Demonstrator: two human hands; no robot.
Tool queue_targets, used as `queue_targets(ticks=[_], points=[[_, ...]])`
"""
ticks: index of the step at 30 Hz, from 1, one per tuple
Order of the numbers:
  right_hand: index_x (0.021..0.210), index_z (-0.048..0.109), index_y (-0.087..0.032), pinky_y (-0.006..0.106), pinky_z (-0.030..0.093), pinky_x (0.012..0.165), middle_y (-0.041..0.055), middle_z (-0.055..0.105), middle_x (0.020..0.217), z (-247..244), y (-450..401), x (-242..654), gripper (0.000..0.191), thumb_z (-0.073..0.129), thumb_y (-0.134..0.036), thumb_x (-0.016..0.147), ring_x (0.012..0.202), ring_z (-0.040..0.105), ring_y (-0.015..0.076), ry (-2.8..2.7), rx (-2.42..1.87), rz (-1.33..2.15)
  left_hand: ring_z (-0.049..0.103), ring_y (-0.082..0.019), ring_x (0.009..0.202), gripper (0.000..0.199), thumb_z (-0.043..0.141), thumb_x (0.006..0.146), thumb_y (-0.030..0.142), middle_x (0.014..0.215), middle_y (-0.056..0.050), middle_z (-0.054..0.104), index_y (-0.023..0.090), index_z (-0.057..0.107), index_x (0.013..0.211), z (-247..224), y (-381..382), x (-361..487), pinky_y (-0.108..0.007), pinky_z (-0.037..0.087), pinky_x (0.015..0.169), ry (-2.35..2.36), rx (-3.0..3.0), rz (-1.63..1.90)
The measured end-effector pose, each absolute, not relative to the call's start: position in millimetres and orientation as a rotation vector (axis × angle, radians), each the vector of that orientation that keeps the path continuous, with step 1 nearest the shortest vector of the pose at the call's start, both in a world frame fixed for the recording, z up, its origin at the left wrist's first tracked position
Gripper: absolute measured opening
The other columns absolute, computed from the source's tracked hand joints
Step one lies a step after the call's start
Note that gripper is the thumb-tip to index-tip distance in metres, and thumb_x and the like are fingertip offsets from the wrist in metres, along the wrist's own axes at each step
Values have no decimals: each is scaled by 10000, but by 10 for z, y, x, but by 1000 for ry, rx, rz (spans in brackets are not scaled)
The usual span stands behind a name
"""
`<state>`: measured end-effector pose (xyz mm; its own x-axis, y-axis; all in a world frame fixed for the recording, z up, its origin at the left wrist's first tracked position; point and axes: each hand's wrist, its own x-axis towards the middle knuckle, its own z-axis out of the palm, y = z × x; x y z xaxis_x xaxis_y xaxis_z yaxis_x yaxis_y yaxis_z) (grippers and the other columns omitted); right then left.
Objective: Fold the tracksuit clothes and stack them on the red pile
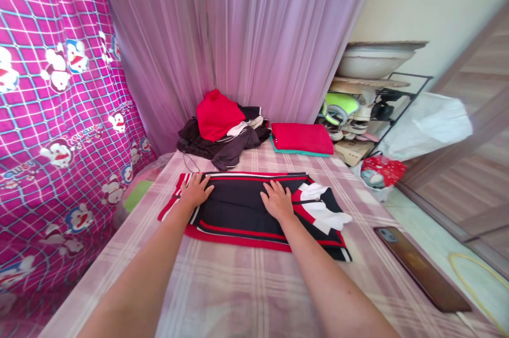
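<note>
Rests left hand (194, 191) and right hand (279, 201) on a folded, white-collared polo shirt (238, 202). Lays fingers (274, 186) flat, spread and released.

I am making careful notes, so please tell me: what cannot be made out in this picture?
All in the head view:
Palms of the left hand and right hand: turned down, hidden by their backs.
Underside of the dark garment: hidden by its upper layers.
Inside of the clothes pile: covered by its outer pieces.
Screen of the phone: hidden by its upturned back.
White cable: cut off by the bottom edge.
</note>
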<state>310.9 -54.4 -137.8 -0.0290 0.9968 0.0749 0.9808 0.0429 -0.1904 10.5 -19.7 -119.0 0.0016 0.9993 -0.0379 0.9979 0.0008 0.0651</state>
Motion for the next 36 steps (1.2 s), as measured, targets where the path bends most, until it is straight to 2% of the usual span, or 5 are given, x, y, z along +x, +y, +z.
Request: queue_targets(ticks=[15, 18, 24, 31, 36], points=[[1516, 401, -229, 509, 112, 1193, 95, 329, 1603, -1311, -795, 3493, 586, 215, -481, 1021, 1481, 261, 257, -2162, -2130, 146, 193, -328, 1505, 607, 316, 958, 497, 1634, -84, 267, 271, 361, 1520, -1230, -193, 118, -639, 245, 1146, 2205, 2233, -4], [1498, 434, -226, 500, 127, 1192, 96, 352, 1592, -1340, -840, 3536, 570, 225, -464, 1024, 1468, 295, 253, -2137, -2109, 104, 260, -323, 1483, 564, 358, 947, 440, 1600, -87, 347, 262, 434, 1477, -1224, -190, 79, -622, 267, 1144, 2158, 2243, 126], [1446, 509, -211, 500, 185, 1174, 107, 416, 1555, -1397, -847, 3530, 532, 280, -436, 1022, 1435, 357, 266, -2116, -2064, 2, 500, -212, 1329, 476, 349, 956, 355, 1420, -82, 585, 200, 571, 1348, -1120, -286, -109, -347, 353, 1128, 2132, 2226, 328], [1395, 568, -195, 483, 221, 1163, 116, 486, 1505, -1456, -852, 3550, 492, 328, -390, 1013, 1393, 423, 271, -2099, -2030, -73, 641, -297, 1117, 478, 346, 948, 419, 1207, -166, 692, 147, 644, 1204, -1029, -449, -298, -381, 480, 939, 2404, 1949, 401], [1359, 599, -179, 471, 240, 1157, 110, 520, 1477, -1463, -865, 3552, 476, 337, -364, 1008, 1367, 456, 264, -2101, -2004, -132, 632, -319, 1130, 524, 401, 920, 467, 1239, -197, 669, 116, 611, 1248, -1038, -469, -327, -398, 484, 921, 2457, 1833, 446]])
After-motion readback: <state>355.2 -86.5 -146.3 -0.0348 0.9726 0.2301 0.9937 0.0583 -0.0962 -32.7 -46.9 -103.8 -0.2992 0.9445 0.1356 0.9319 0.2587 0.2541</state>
